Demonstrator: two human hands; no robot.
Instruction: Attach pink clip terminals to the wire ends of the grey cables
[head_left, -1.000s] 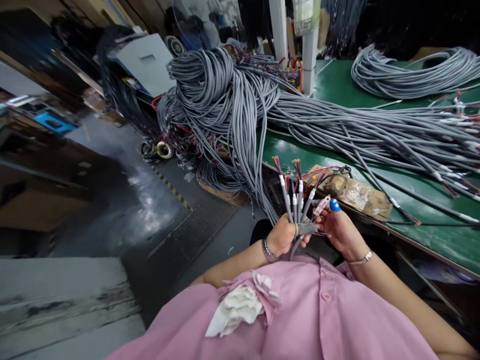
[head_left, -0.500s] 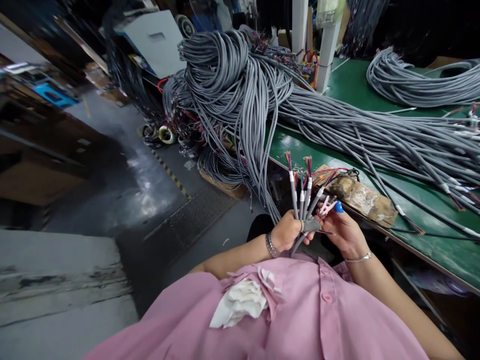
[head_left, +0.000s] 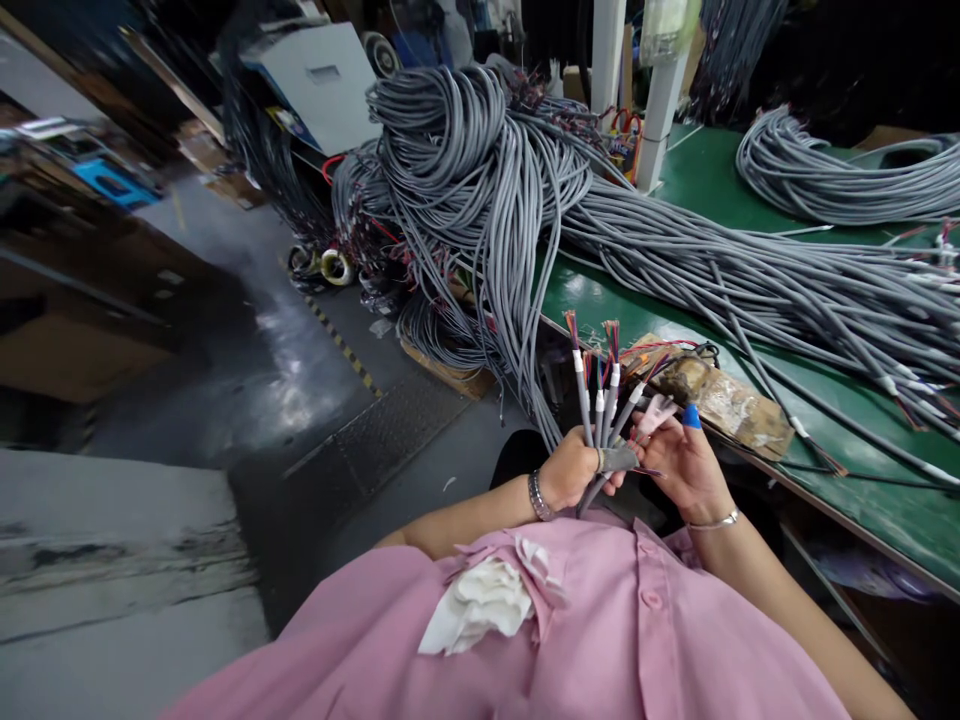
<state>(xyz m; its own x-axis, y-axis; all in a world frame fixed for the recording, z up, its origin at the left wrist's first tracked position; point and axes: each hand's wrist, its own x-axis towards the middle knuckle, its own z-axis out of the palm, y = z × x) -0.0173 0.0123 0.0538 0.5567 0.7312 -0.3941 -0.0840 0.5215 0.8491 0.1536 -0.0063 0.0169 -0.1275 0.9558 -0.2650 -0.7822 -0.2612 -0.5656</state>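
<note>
My left hand [head_left: 574, 468] is closed round several grey cables [head_left: 583, 405], with a grey band over its thumb. The cables fan upward from the fist, each with a white sleeve and bare coloured wires at its end. Close on the right is my right hand [head_left: 694, 468], a blue cover on its raised thumb. Its bent fingers hold a small pale pink tool [head_left: 655, 416] beside the cable ends; blur hides the tool's exact kind. A few thin wires pass between the two hands.
A big heap of grey cable [head_left: 450, 150] spills over the edge of the green bench [head_left: 592, 290]. More cables run to the right. A taped brown block [head_left: 720, 400] lies by the bench edge. White posts [head_left: 656, 140] stand behind.
My right thumb has lifted away from the pink tool, which has turned slightly. The left hand keeps its hold on the cables. The whole view has shifted a little.
</note>
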